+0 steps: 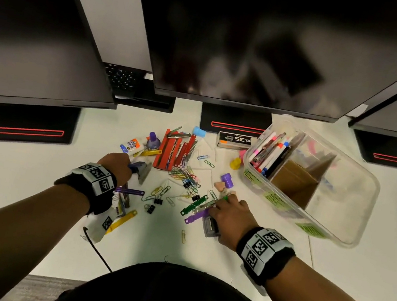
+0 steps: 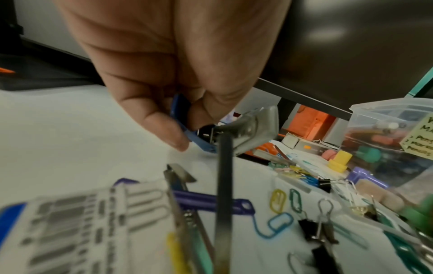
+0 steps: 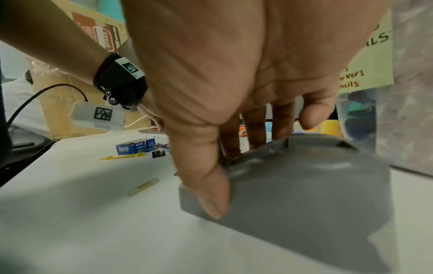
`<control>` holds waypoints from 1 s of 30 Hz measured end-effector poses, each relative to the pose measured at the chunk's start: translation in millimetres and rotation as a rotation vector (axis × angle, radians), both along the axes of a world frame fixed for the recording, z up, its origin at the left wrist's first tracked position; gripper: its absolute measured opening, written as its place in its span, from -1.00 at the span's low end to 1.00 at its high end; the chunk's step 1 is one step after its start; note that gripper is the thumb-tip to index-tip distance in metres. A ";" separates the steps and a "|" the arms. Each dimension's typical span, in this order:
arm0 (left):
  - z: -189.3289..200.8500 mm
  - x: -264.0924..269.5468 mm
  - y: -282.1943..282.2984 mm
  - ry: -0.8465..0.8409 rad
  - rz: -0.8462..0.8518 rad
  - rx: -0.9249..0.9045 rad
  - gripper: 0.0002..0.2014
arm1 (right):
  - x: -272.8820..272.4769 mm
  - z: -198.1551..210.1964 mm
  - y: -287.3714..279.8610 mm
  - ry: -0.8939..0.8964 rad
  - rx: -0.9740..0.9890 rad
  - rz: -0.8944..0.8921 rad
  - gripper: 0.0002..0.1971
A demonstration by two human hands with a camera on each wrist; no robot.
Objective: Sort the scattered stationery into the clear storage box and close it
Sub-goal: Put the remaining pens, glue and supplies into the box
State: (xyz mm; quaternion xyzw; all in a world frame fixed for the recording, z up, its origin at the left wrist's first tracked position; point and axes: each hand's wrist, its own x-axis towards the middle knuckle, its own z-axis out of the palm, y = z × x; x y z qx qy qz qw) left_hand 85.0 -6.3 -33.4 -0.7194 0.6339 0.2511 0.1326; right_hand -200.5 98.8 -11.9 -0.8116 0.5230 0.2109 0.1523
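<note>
The clear storage box (image 1: 355,201) stands open at the right, with pens and markers (image 1: 270,151) in its left compartment and cardboard dividers (image 1: 300,176) in the middle. My left hand (image 1: 130,165) pinches a blue-handled staple remover (image 2: 185,126) whose metal jaws (image 2: 253,128) point toward the pile. My right hand (image 1: 216,210) grips a grey plastic device (image 3: 304,185), thumb on its near side and fingers over its far edge; the device (image 1: 210,227) sits on the desk beside green and purple file fasteners (image 1: 196,208).
Paper clips (image 1: 185,174), binder clips (image 1: 150,207), red fasteners (image 1: 171,151), glue bottles (image 1: 133,145), a staples box (image 1: 235,140), a yellow cap (image 1: 235,162) and a purple sharpener (image 1: 226,179) lie scattered mid-desk. Monitors (image 1: 235,39) overhang the back. A paper clip packet (image 1: 102,223) lies under my left wrist.
</note>
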 end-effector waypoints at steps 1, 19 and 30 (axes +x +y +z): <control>0.8 -2.6 0.7 0.011 -0.010 0.003 -0.71 | -0.5 -0.3 1.1 -0.009 -0.008 0.001 -0.51; 11.0 -38.9 15.3 0.113 -0.144 0.025 -0.61 | -28.0 -9.5 25.7 -0.097 -0.079 -0.720 -0.20; 59.2 -94.7 23.7 0.394 -0.431 -0.105 -0.86 | -42.7 42.7 15.7 -0.355 0.084 -0.816 -0.31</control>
